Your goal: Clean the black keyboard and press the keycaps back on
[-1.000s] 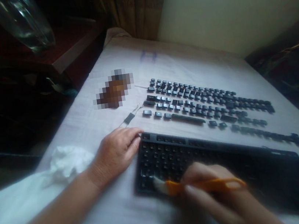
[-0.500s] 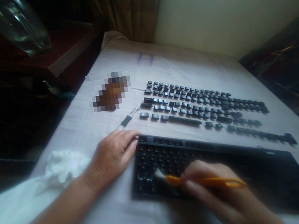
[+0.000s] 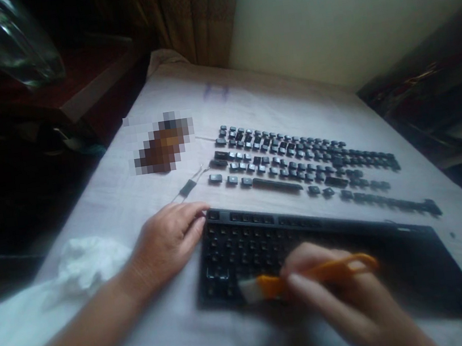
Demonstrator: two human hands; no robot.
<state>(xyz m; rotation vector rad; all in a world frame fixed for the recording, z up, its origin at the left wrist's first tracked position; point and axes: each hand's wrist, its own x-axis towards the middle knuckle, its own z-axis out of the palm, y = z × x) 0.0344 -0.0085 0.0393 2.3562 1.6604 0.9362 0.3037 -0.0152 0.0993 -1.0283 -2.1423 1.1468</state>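
Note:
A black keyboard (image 3: 353, 247) with its keycaps removed lies on the white cloth in front of me. My right hand (image 3: 344, 306) is closed on an orange-handled brush (image 3: 310, 277), whose white bristles rest on the keyboard's lower left part. My left hand (image 3: 167, 242) lies flat with fingers together against the keyboard's left end, holding nothing. Rows of loose black keycaps (image 3: 298, 163) are laid out on the cloth beyond the keyboard.
A wire keycap puller (image 3: 190, 185) lies beyond my left hand. A crumpled white tissue (image 3: 84, 265) sits to the left. A blurred brown object (image 3: 160, 145) lies farther back. Dark furniture with a glass vessel (image 3: 10, 38) stands at the left, shelves at the right.
The brush has swept back and forth over the keyboard's lower left area. The view has shifted slightly; my left hand stays at the keyboard's end.

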